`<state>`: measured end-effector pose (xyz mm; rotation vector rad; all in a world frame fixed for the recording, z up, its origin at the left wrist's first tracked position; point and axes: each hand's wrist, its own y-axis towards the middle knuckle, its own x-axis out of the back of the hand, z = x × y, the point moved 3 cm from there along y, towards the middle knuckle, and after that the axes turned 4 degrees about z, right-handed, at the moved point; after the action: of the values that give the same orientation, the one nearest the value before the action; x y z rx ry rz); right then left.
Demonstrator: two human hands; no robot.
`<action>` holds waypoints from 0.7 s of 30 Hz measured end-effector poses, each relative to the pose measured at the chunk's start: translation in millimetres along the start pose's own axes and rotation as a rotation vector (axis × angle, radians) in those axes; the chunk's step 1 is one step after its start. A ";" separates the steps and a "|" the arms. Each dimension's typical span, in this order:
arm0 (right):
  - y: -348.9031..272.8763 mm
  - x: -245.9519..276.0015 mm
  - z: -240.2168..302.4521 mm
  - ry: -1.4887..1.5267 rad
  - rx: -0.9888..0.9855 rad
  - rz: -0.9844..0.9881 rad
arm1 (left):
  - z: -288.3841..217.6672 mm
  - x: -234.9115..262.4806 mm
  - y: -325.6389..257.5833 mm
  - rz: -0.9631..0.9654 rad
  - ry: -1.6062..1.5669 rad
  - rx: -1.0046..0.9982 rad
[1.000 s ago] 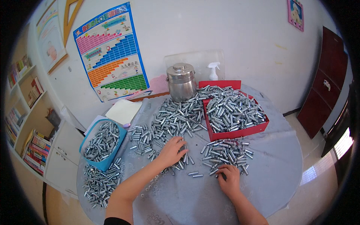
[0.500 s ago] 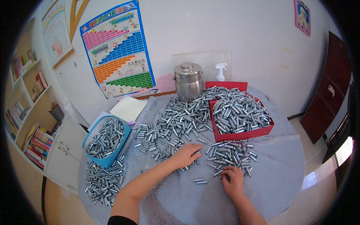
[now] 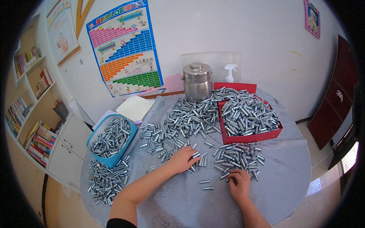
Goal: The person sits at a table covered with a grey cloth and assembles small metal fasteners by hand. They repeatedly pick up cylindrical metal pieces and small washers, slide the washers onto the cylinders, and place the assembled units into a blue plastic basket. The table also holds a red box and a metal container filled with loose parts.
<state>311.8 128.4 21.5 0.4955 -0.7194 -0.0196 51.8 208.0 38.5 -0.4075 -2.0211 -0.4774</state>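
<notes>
Many short silver metal sleeves lie heaped across the cloth. My left hand (image 3: pixel 184 160) is at the front edge of the middle heap (image 3: pixel 192 117), its fingers bent around a metal sleeve (image 3: pixel 195 155) at the fingertips. Just right of it, several sleeves (image 3: pixel 203 162) lie side by side. My right hand (image 3: pixel 240 185) rests at the front of a smaller pile (image 3: pixel 239 157), fingers curled toward the thumb. Whatever is between those fingertips is hidden. Two loose sleeves (image 3: pixel 208 188) lie on the cloth between my hands.
A full red box (image 3: pixel 253 138) stands behind the right pile. At left is a blue basket (image 3: pixel 134 133) of sleeves, with another heap (image 3: pixel 108 180) before it. A steel canister (image 3: pixel 197 83), spray bottle (image 3: pixel 229 74) and paper (image 3: pixel 135 107) are at the back.
My left hand has drawn slightly left, uncovering the side-by-side sleeves. The right hand stays at its pile with fingers curled. The whole view has shifted a little.
</notes>
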 end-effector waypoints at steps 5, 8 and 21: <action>-0.5 -0.2 -0.6 -0.017 0.006 -0.008 | 14.1 23.9 -13.6 -0.367 -0.026 0.061; 0.1 -1.4 -3.8 -0.025 0.025 -0.002 | 47.3 40.4 -1.3 -0.528 0.119 0.265; -0.5 -1.4 -2.0 -0.001 0.015 0.002 | 133.0 47.5 6.5 -0.520 0.318 0.503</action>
<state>312.0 129.0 19.1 0.5095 -0.7213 -0.0129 -66.9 283.1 22.7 0.4846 -1.8352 -0.2996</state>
